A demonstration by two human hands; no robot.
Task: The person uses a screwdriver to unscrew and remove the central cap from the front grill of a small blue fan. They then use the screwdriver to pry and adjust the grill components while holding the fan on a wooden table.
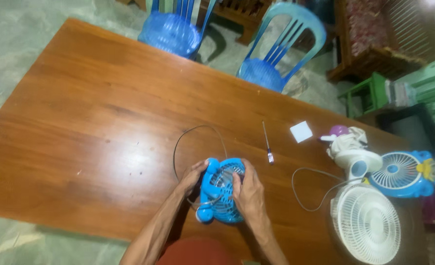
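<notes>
Small blue plastic round-grilled fan (222, 191) on brown wooden counter (94, 122), left of slim screwdriver (268, 145). Left hand (192, 179), right hand (247, 192): fingers pinching fan rim. Best hold fan steady, squeeze evenly.

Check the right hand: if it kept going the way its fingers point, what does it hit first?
The right hand points up and left, with its fingers already on the grille of the small blue plastic fan. So the fan comes first; beyond it lies the thin dark cable loop on the brown wooden table. Depth is uncertain.
</notes>
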